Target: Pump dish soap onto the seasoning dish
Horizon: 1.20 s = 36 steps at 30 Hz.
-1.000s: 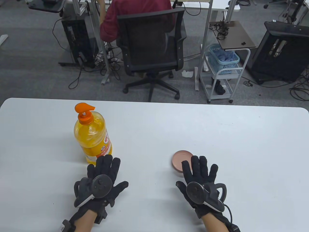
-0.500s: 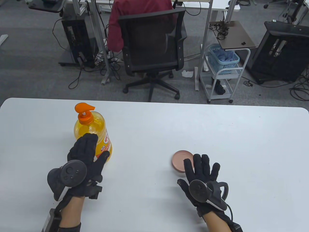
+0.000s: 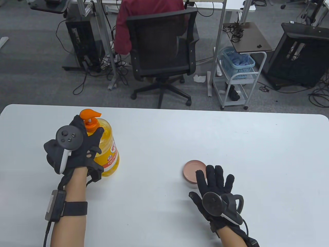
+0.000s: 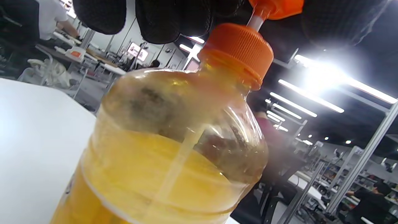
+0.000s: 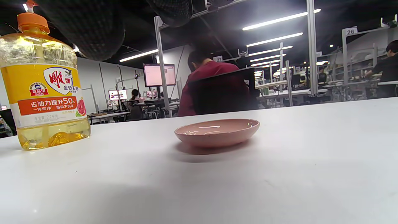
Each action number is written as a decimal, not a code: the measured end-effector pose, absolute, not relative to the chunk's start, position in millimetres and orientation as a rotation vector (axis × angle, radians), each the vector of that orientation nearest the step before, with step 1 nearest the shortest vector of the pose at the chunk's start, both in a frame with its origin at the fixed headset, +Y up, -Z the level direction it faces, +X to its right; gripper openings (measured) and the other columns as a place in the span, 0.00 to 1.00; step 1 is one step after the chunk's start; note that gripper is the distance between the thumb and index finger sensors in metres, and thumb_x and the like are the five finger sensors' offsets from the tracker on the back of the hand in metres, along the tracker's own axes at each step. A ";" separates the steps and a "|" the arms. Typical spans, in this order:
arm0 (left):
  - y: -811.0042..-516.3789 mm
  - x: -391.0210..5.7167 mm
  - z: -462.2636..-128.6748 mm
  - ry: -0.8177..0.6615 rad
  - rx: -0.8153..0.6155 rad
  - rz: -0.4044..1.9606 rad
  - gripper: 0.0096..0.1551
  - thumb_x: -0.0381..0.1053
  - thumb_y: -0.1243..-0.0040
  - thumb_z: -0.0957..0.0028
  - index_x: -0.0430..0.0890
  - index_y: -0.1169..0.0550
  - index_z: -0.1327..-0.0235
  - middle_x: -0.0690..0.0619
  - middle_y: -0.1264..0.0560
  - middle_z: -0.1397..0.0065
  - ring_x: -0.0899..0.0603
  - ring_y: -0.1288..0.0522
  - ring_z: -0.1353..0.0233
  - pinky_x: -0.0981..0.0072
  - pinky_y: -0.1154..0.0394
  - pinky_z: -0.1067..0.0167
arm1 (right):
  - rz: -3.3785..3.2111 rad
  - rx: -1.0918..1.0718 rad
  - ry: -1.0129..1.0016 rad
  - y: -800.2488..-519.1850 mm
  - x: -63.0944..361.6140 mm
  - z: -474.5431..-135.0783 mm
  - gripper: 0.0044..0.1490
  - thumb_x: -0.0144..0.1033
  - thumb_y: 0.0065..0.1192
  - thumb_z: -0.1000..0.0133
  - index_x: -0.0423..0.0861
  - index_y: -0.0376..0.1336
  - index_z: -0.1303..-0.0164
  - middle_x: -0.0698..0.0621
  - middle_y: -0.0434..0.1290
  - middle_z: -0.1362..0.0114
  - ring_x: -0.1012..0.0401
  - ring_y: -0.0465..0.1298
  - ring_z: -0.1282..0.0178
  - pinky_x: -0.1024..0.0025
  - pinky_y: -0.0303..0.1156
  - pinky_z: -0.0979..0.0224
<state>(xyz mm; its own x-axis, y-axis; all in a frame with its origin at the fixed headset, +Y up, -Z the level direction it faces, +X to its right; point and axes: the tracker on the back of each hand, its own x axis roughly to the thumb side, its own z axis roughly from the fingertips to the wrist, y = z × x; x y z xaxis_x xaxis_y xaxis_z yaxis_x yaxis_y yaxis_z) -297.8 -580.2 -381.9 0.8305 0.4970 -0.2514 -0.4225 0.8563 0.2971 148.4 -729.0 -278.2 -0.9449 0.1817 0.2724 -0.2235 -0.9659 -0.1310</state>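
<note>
Table view is looking down from the near side; wrist views are sitting low, sharing the bottle (image 3: 104, 146).

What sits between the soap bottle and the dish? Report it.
Nothing: only bare white table lies between the bottle and the dish, shown in the table view and the right wrist view.

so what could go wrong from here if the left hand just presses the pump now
The spout of the dish soap pump points right, but the pink seasoning dish sits apart from the dish soap bottle, nearer the right hand. Pressing now would likely drop soap on the bare table. Also, the left hand sits high, by the neck, so a hard push might tip the bottle.
</note>
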 end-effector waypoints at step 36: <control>-575.7 -193.8 -363.9 0.021 0.257 0.650 0.50 0.66 0.34 0.52 0.48 0.41 0.23 0.43 0.32 0.26 0.33 0.33 0.27 0.36 0.34 0.31 | 2.867 0.264 -0.204 -729.9 160.9 -280.4 0.52 0.57 0.58 0.38 0.43 0.44 0.13 0.33 0.36 0.14 0.38 0.29 0.19 0.25 0.27 0.30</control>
